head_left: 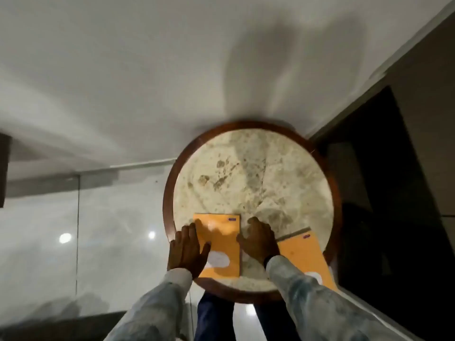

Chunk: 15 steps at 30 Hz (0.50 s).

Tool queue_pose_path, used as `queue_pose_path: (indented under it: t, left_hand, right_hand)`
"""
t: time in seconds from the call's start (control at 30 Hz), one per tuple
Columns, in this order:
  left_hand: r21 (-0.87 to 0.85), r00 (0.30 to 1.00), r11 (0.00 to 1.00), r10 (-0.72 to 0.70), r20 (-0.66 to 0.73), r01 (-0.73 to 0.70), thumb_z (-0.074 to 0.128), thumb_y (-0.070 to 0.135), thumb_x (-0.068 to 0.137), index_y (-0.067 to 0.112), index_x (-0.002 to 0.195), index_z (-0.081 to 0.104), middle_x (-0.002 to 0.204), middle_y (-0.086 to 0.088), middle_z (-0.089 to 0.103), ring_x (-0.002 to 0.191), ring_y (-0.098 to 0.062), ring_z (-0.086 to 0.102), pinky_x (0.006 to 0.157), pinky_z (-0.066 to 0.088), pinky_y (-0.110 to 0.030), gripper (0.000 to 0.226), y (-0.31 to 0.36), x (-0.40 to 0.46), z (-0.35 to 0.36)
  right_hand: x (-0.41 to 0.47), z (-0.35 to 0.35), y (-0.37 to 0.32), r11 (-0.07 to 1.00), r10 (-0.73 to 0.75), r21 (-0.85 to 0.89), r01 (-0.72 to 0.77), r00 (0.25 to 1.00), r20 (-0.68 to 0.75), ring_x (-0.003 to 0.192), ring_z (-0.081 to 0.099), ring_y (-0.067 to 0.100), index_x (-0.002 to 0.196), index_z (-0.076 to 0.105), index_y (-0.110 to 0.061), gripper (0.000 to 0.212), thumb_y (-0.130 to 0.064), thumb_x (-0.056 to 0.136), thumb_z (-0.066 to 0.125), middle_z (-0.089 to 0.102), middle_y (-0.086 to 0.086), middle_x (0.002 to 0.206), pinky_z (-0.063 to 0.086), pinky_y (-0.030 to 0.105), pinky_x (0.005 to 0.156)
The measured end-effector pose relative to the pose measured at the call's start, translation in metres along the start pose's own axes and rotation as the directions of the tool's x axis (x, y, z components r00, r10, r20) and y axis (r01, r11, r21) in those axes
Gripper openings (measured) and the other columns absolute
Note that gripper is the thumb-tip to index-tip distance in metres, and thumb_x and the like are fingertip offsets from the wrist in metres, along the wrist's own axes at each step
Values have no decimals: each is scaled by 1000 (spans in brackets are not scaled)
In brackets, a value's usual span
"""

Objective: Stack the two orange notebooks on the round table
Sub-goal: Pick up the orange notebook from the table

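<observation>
- The round bench (251, 173) fills the middle and lower right of the frame; it has a pale marbled top and a dark wooden rim.
- Two orange notebooks lie flat on its near part, side by side and not stacked.
- The left notebook (221, 244) is at the lower centre of the frame, straight, with a white patch on its cover.
- The right notebook (304, 254) is at the lower right, turned at an angle, and its near corner seems to pass over the rim, though the picture is blurred there.
- The left hand (186, 252) is spread flat, fingers extended, pressing on the left edge of the left notebook; it grips nothing.
- The right hand (258, 238) lies between the two notebooks with its fingers bent, the thumb touching the right edge of the left notebook; it does not close around anything.
- Both sleeves are light and mottled.
- Below the bench, dark blue trousers (214, 316) and a glossy floor (118, 230) are visible.
</observation>
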<state>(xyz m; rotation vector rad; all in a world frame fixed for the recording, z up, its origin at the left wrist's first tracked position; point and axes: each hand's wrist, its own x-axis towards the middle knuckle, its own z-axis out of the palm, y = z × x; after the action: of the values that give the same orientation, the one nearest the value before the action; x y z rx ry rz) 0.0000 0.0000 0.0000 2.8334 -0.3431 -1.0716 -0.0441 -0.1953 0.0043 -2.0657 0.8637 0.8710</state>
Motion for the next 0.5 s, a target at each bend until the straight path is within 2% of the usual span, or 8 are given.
queue_pose_path:
  t: [0.07, 0.13, 0.23, 0.3, 0.4, 0.5]
  left_hand:
    - [-104, 993, 989, -95, 74, 103, 39, 56, 101, 9, 159, 22, 154, -11, 42, 139, -32, 48, 114, 43, -42, 76, -4, 10, 21]
    - [-193, 984, 966, -165, 64, 175, 51, 51, 99, 10, 153, 31, 146, -13, 47, 132, -36, 54, 109, 48, -45, 71, -3, 16, 34]
    - [-395, 952, 871, -306, 28, 292, 63, 44, 94, 13, 143, 45, 138, -12, 56, 124, -38, 59, 106, 51, -50, 61, 0, 30, 43]
    - [-530, 924, 773, -377, 58, 349, 62, 40, 95, 14, 132, 55, 129, -11, 63, 118, -37, 64, 103, 54, -55, 46, -1, 45, 42]
    - [-710, 941, 652, -337, 44, 266, 54, 33, 101, 16, 116, 58, 115, -9, 63, 106, -34, 65, 92, 57, -51, 23, -1, 63, 37]
    - [-901, 958, 408, -287, 26, 146, 48, 28, 106, 15, 115, 52, 101, 4, 63, 97, -22, 66, 78, 56, -33, 16, 13, 82, 15]
  right_hand:
    - [11, 25, 3, 998, 51, 47, -52, 999, 11, 128, 56, 39, 131, 54, -3, 52, -30, 89, 71, 62, 21, 132, 49, 47, 103]
    - [15, 46, 6, 988, 101, 114, -100, 995, -8, 120, 61, 38, 121, 59, -1, 44, -23, 86, 74, 67, 22, 122, 52, 46, 98]
    - [22, 66, 9, 975, 149, 192, -115, 973, -174, 105, 67, 37, 105, 65, -3, 29, -20, 84, 73, 72, 19, 103, 52, 39, 84]
    - [27, 68, 7, 968, 190, 212, -137, 949, -251, 98, 67, 36, 98, 65, -5, 24, -23, 84, 74, 72, 15, 97, 48, 35, 78]
    - [36, 64, -3, 951, 182, 291, -103, 949, -259, 102, 68, 32, 107, 66, -11, 31, -25, 82, 77, 72, 10, 106, 55, 38, 83]
    - [58, 43, -23, 946, 119, 324, -24, 953, -279, 108, 66, 31, 117, 68, -12, 43, -31, 80, 81, 68, 12, 115, 56, 42, 90]
